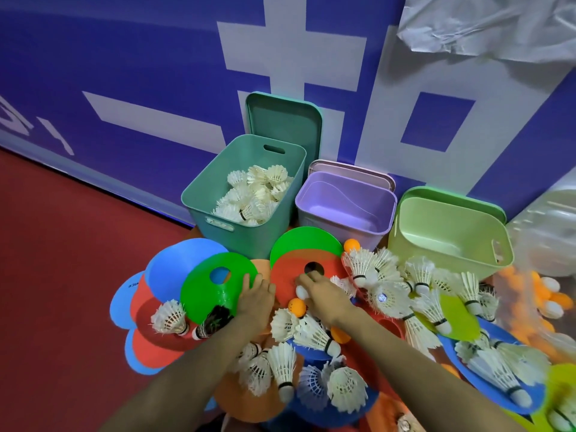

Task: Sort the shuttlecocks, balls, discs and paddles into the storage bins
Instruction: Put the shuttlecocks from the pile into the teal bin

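Head view, hands first: how placed?

Left hand (254, 296) at 9 o'clock of the pair, fingers laid fairly straight on the edge of the green disc (207, 291), gripping nothing. Right hand (325, 296) at 3 o'clock of it, fingers curled over a white rounded tip (300, 292) on the red disc (288, 279). Probably a shuttlecock cork, though hard to tell from a ball.

And the bins?

Teal bin (249, 238) at 12 o'clock of the hands, already holding binned shuttlecocks (255, 194). Lilac bin (343, 232) at 1 o'clock, light green bin (436, 257) at 2 o'clock.

Trouble from here?

Could lose a shallow hold on that tip and drop it back among the loose shuttlecocks (383, 294) at 3 o'clock. Could knock the orange ball (296, 307) at 7 o'clock of the right hand and send it rolling off the overlapped discs onto the red floor (62, 260). Could also slide the green disc under the left fingers and disturb the pile beneath. Worth minding the carry too: lilac rim just beside the teal one, so easy to land in the wrong bin.
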A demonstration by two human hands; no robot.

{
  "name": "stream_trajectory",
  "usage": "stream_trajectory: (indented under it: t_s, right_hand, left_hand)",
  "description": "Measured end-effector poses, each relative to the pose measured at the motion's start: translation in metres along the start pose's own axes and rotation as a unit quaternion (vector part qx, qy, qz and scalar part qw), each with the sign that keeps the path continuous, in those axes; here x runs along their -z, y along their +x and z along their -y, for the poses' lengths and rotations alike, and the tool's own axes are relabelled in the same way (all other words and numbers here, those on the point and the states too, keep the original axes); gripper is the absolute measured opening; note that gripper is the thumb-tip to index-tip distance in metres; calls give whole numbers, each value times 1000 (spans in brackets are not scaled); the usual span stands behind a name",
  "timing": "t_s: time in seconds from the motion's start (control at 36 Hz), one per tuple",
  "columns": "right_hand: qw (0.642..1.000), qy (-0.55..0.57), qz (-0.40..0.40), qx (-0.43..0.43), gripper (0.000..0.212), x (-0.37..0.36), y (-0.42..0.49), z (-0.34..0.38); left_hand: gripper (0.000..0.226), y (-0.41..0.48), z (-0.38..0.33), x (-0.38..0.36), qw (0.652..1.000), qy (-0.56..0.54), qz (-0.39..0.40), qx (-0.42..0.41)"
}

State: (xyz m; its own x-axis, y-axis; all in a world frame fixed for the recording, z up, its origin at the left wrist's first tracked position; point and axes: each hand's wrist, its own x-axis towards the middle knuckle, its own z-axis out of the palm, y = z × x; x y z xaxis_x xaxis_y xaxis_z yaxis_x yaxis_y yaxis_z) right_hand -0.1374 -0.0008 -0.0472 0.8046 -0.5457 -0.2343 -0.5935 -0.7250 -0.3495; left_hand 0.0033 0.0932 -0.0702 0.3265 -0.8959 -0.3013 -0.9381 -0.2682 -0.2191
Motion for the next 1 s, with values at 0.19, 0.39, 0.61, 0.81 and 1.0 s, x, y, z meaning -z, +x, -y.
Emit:
stream_trajectory:
  t_s: [0.19, 0.39, 0.61, 0.81, 1.0]
  right_hand:
    - [999, 24, -20, -10, 43, 0, -1, -4]
    - [996, 70, -60, -13, 37, 4, -4, -10]
    - [978, 134, -157, 13, 34, 7, -11, -20]
    - [923, 228, -311, -12, 34, 17, -34, -33]
    - [857, 231, -457, -56, 33, 50, -76, -65]
  left_hand:
    - [52, 1, 5, -7, 1000, 0, 4, -11]
    - [56, 0, 7, -3, 999, -46, -19, -4]
    - [41, -6, 9, 10, 976, -191, -95, 36]
    - [39, -14, -5, 45, 885, -403, -226, 54]
    - [37, 5, -82, 110, 820, -491, -283, -76]
